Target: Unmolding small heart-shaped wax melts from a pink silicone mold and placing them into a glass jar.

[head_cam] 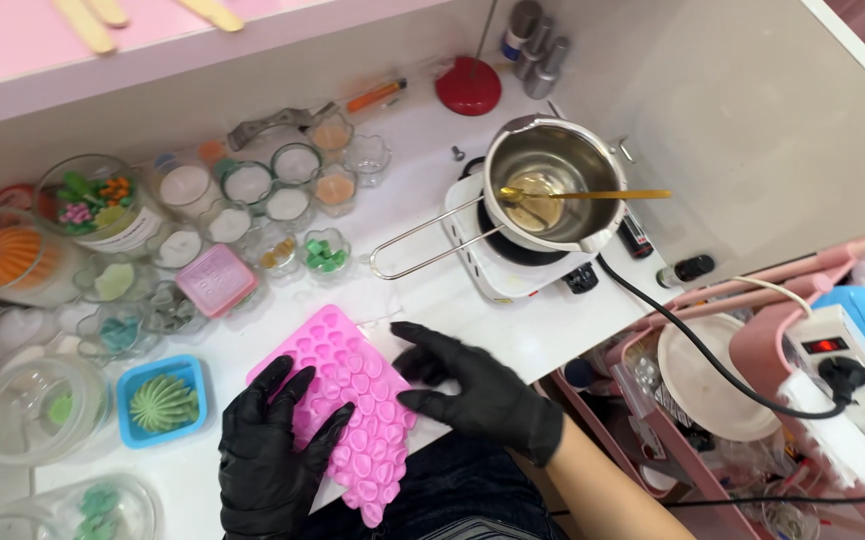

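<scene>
White worktop, crowded along the back and left with small glass jars, pink wall shelf above. Left hand, black-gloved, laid flat with fingers spread on the near left part of the pink silicone mould, pressing down, not curled around it. Right hand, also gloved, came in from the right, fingers stretched along the mould's right edge, thumb pointing towards the far corner; resting on it, open, nothing clasped. Mould lay slantwise on the near edge of the worktop, its lower tip hanging past the edge over the lap, between both hands and partly under the left palm. Blue tray with a green ridged piece just left of the left hand; pink square lid further back. Bare worktop between mould and small white hotplate bearing a steel pouring pot, long handle reaching left, spoon across it. Pink cart and power strip at right, below the worktop's edge.
</scene>
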